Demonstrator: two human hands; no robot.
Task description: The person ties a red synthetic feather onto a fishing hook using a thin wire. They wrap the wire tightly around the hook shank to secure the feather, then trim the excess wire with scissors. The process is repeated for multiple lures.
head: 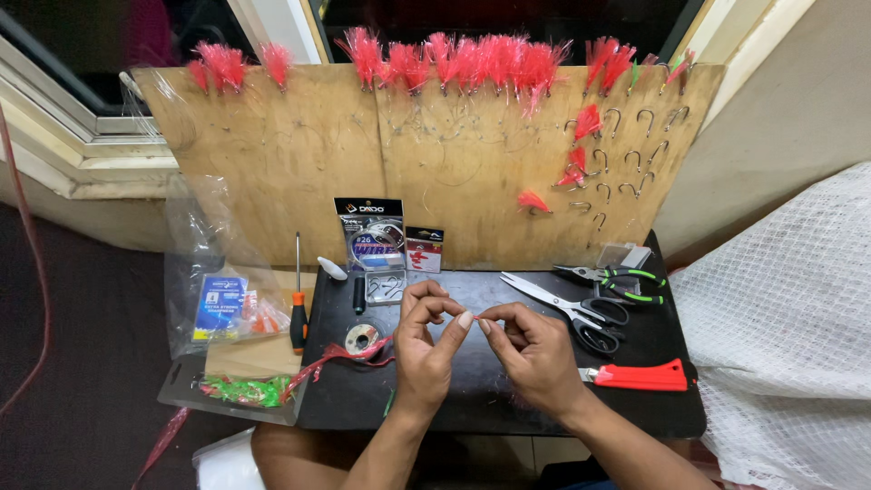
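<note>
- At the far left, a clear plastic bag (213, 272) holds a blue packet, and below it a packet of green strands (238, 391) lies untouched on a grey card.
- A screwdriver (298, 313) with an orange and black handle lies at the left edge of the black desk (472, 399), beside a small spool (362, 339) and a red ribbon-like strip (340, 357).
- Against the wooden board (299, 163) lean a packet of wire (374, 238) and a smaller red and white packet (424, 249).
- The left hand (425, 338) has its grip closed, thumb and forefinger pinching something very small at the fingertips; what it is cannot be made out, possibly a hook or fine line.
- The right hand (535, 354) meets it fingertip to fingertip, its grip also pinched shut on the same tiny piece, which sits between the two hands just above the middle of the desk.
- To the right lie scissors (567, 308), green-handled pliers (612, 279) and a red-handled tool (640, 376), none being held.
- Along the board's top edge a long row of red feathered lures (472, 62) hangs finished; on its right side many bare hooks (635, 159) hang with only a few red ones among them, so my judgement is that a good share is made and a fair number remain.
</note>
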